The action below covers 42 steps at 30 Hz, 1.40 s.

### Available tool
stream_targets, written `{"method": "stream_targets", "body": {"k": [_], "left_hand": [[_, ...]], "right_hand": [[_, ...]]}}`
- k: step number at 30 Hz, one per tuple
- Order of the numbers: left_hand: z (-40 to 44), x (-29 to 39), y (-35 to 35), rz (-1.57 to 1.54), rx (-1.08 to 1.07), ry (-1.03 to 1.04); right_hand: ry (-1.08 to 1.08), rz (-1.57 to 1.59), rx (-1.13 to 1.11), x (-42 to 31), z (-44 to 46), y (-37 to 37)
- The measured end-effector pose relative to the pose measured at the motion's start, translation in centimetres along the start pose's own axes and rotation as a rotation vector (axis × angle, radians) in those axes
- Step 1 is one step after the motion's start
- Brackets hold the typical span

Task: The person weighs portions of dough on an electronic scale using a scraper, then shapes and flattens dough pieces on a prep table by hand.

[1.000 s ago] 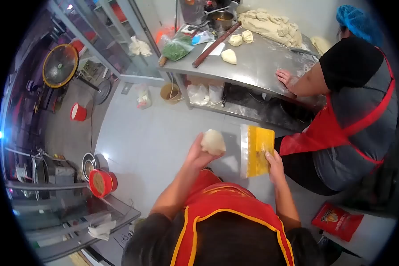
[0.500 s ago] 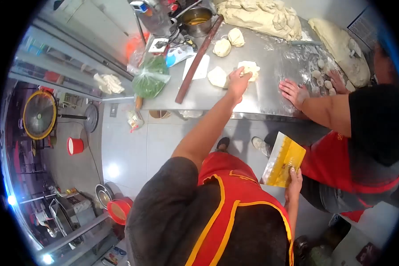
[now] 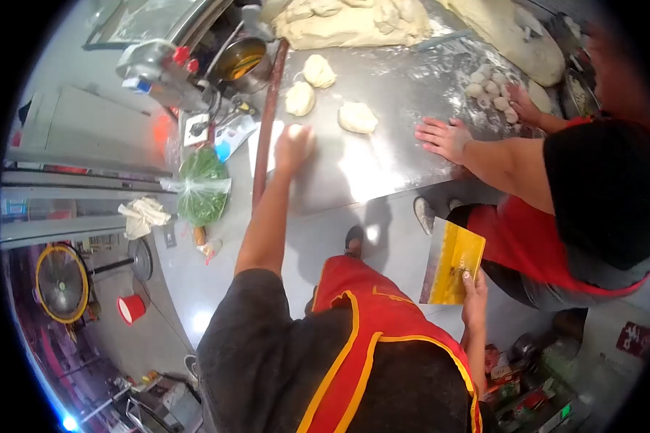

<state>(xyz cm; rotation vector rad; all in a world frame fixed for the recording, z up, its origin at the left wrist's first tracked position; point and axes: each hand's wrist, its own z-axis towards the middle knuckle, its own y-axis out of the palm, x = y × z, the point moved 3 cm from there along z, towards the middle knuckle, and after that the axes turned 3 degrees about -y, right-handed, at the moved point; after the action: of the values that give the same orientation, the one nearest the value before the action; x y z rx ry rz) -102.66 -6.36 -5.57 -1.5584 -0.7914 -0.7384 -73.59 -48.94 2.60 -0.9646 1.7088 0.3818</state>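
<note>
Left hand: fingers at dough, grip blurred, cannot tell | rod just left, long axis pointing away | right hand: grasping scraper

Left hand: blurred, apparently on a pale dough piece, just beside the rolling pin.
Right hand: gripping the yellow scraper.
Steel table: three loose dough lumps.
Co-worker: one hand flat on the table, other hand beside small dough balls.
</note>
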Motion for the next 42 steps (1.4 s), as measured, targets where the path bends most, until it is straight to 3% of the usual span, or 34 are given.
{"method": "stream_targets", "body": {"k": [1,3,7,8,9,10,11,12,14,16,19,22,26,29,35,37,40,42], "left_hand": [[-0.1,0.6,-0.7,-0.268,-0.083,-0.135],[-2.8,3.6,-1.4,-0.36,-0.147,-0.143],[-9.7,1.2,4.1,-0.723,-0.72,-0.194],[-13.1,2.9,5.0,-0.53,-0.73,0.207],[-17.9,4.5,7.1,-0.92,-0.949,-0.191],[-22.8,6.3,9.1,-1.27,-1.007,-0.685],[-26.4,5.8,11.6,-1.275,-1.155,-0.611],[-29.9,5.8,14.0,-1.131,-1.249,-0.755],[-36.9,4.4,18.7,-1.154,-1.559,-0.942],[-44.5,5.7,21.8,-0.875,-1.502,-1.02],[-52.3,6.7,27.4,-0.6,-1.755,-1.005],[-59.5,9.7,31.4,-0.536,-1.963,-1.005],[-66.9,13.2,36.2,-0.392,-1.958,-1.069],[-73.1,18.6,37.4,-0.287,-1.863,-0.942],[-83.4,23.6,50.0,-0.202,-2.02,-0.861],[-87.8,24.8,55.0,-0.281,-2.26,-0.921],[-94.6,29.6,58.4,-0.091,-2.451,-0.872],[-98.5,30.8,61.5,0.001,-2.494,-0.993]], "right_hand": [[-0.048,-0.096,0.004,-0.5,-0.7,-0.7],[-0.131,-0.288,0.016,-0.6,-2.4,-2.2],[-0.137,-0.536,0.081,3.5,-6.8,-6.2],[-0.157,-0.565,0.109,5.5,-8.1,-7.3],[-0.164,-0.6,0.148,6.9,-9.9,-9.0],[-0.138,-0.604,0.171,7.5,-12.0,-10.3],[-0.106,-0.606,0.198,8.2,-14.1,-11.6],[-0.128,-0.597,0.229,10.5,-15.8,-12.9],[-0.097,-0.597,0.299,13.1,-19.9,-16.6],[-0.001,-0.56,0.405,15.4,-25.0,-20.0],[0.098,-0.488,0.534,18.8,-31.5,-24.0],[0.167,-0.423,0.659,21.5,-36.5,-27.9],[0.171,-0.33,0.801,24.8,-39.8,-32.6],[0.174,-0.291,0.948,26.8,-40.4,-36.7],[0.343,-0.322,1.15,28.9,-41.5,-47.8],[0.399,-0.327,1.184,29.2,-42.3,-51.7],[0.475,-0.354,1.197,29.6,-43.5,-57.9],[0.504,-0.323,1.254,29.1,-43.8,-61.4]]}}
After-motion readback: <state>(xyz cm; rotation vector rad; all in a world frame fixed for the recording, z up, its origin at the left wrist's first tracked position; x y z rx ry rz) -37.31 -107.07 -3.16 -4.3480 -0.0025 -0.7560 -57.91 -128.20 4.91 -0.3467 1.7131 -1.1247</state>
